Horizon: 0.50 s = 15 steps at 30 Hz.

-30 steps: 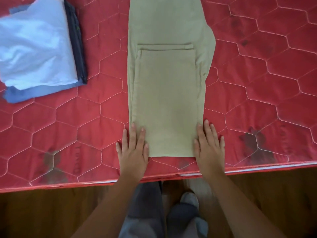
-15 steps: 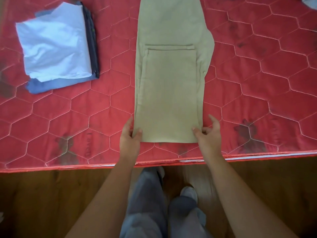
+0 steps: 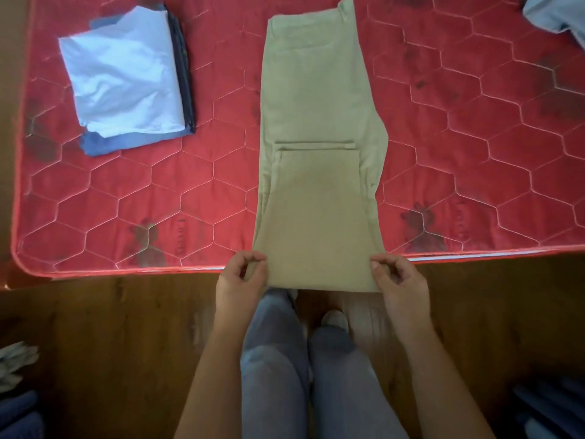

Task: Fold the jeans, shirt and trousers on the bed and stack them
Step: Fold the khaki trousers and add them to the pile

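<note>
Beige trousers [image 3: 316, 122] lie lengthwise on the red quilted bed [image 3: 474, 153], legs folded back over themselves, waistband at the far end. The folded near edge is lifted off the mattress, past its front edge. My left hand [image 3: 242, 277] pinches the near left corner and my right hand [image 3: 399, 280] pinches the near right corner. At the far left, a folded light blue shirt [image 3: 123, 77] lies on top of folded dark jeans [image 3: 183, 71].
The bed's front edge [image 3: 126, 272] runs across the view, with wooden floor [image 3: 95, 343] below it. My legs and feet stand between my arms. A pale blue cloth [image 3: 557, 14] shows at the far right corner. Clothes lie on the floor at both lower corners.
My hands went from lying flat beside the trousers' near edge to pinching its corners. They have lifted that edge up and toward me, past the bed's edge.
</note>
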Each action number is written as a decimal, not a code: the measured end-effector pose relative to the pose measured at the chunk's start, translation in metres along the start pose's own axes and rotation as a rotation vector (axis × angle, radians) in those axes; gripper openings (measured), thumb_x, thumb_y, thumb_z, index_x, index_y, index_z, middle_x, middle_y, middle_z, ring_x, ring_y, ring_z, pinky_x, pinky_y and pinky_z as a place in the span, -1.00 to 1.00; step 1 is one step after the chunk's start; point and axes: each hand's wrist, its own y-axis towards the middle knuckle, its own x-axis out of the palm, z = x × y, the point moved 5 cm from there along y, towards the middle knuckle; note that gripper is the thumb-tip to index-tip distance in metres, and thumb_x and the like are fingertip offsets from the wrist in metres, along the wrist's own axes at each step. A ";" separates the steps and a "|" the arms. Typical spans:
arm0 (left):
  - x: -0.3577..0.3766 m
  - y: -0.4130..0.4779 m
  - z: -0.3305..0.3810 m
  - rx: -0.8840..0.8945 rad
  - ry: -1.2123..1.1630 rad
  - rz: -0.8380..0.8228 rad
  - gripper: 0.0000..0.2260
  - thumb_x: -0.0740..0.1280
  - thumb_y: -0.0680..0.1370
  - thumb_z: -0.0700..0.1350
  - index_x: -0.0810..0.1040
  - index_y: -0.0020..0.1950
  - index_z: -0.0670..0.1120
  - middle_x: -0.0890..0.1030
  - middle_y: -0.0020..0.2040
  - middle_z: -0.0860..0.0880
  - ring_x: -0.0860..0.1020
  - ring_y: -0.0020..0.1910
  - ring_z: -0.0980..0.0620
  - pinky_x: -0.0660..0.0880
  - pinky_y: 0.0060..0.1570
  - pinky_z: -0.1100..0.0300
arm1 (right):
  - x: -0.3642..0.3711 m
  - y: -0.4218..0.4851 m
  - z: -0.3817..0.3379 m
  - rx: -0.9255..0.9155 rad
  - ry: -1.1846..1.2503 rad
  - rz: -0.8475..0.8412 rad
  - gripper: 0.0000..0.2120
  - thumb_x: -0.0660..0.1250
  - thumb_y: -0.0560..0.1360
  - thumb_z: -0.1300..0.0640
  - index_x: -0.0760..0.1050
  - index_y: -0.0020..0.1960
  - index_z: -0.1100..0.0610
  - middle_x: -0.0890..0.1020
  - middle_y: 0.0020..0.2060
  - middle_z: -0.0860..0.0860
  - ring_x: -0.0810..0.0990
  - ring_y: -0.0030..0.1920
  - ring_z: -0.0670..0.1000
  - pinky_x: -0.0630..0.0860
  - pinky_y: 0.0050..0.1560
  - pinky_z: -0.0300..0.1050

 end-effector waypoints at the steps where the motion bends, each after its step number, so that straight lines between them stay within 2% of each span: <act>1: -0.001 0.000 0.007 -0.001 0.003 -0.003 -0.83 0.31 0.49 -0.24 0.55 -0.18 0.03 0.54 -0.28 0.10 0.44 -0.38 0.29 0.37 -0.36 0.43 | -0.001 0.000 -0.007 0.003 -0.003 -0.005 -0.81 0.32 0.49 0.23 0.52 -0.15 -0.07 0.60 -0.19 -0.12 0.52 -0.22 -0.32 0.42 -0.21 -0.49; 4: -0.002 0.015 0.033 0.038 -0.025 -0.042 -0.88 0.33 0.50 -0.22 0.56 -0.12 0.00 0.57 -0.21 0.08 0.47 -0.33 0.33 0.40 -0.29 0.47 | -0.003 0.013 -0.032 -0.010 0.016 -0.031 -0.87 0.36 0.46 0.23 0.53 -0.07 0.01 0.59 -0.16 -0.14 0.53 -0.21 -0.36 0.41 -0.18 -0.52; 6: -0.002 0.033 0.052 0.060 -0.061 -0.078 -0.92 0.39 0.48 -0.16 0.57 -0.08 0.01 0.58 -0.20 0.07 0.50 -0.30 0.25 0.44 -0.24 0.37 | -0.002 0.027 -0.050 -0.016 0.047 -0.046 -0.83 0.39 0.43 0.24 0.53 0.00 0.09 0.59 -0.15 -0.14 0.54 -0.21 -0.35 0.42 -0.18 -0.51; 9: 0.001 0.064 0.082 0.089 -0.066 -0.125 -0.85 0.45 0.39 -0.02 0.56 -0.08 0.10 0.59 -0.20 0.10 0.51 -0.26 0.14 0.46 -0.21 0.27 | 0.003 0.055 -0.073 0.002 0.057 -0.066 -0.74 0.43 0.39 0.16 0.51 0.06 0.06 0.58 -0.13 -0.15 0.56 -0.16 -0.22 0.47 -0.14 -0.38; 12: 0.010 0.098 0.110 0.108 -0.055 -0.199 -0.79 0.45 0.42 -0.13 0.54 0.00 0.05 0.61 -0.11 0.05 0.54 -0.15 0.12 0.49 -0.11 0.27 | 0.007 0.091 -0.095 -0.003 -0.005 -0.043 -0.64 0.49 0.33 0.12 0.50 0.09 0.02 0.57 -0.19 -0.10 0.52 -0.20 -0.12 0.47 -0.13 -0.26; 14: 0.016 0.125 0.129 0.128 -0.035 -0.235 -0.79 0.41 0.44 -0.23 0.53 0.03 -0.03 0.60 -0.12 0.03 0.53 -0.16 0.16 0.48 -0.14 0.38 | 0.013 0.117 -0.112 -0.024 -0.036 -0.028 -0.64 0.50 0.32 0.19 0.50 0.08 0.06 0.55 -0.26 -0.09 0.50 -0.27 -0.18 0.46 -0.15 -0.27; 15: 0.018 0.138 0.137 0.143 -0.020 -0.238 -0.81 0.38 0.46 -0.28 0.53 0.00 -0.05 0.59 -0.15 0.06 0.53 -0.19 0.22 0.46 -0.18 0.44 | 0.016 0.131 -0.121 -0.043 -0.062 -0.021 -0.66 0.48 0.33 0.25 0.50 0.06 0.10 0.55 -0.29 -0.09 0.50 -0.30 -0.22 0.44 -0.17 -0.33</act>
